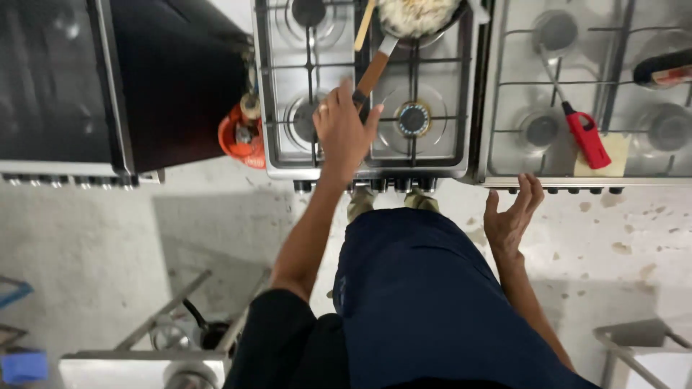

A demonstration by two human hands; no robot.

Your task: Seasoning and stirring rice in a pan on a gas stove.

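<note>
Left hand [344,133] fingers closed on the brown handle [373,73] of a frying pan [418,16] of pale food on the steel stove [281,155], right hand [510,216] fingers spread, empty, below a second stove [504,155], red lighter [585,137] on a yellow card [613,160], orange gas cylinder [241,137] left

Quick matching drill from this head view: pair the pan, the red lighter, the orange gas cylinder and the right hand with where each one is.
1 pan
2 red lighter
3 orange gas cylinder
4 right hand

A on the floor between two stoves
B lying on the right-hand stove
C open, by the stove's front edge
D on the middle stove's back burner, left hand on its handle

Pairs: 1-D, 2-B, 3-A, 4-C
</note>
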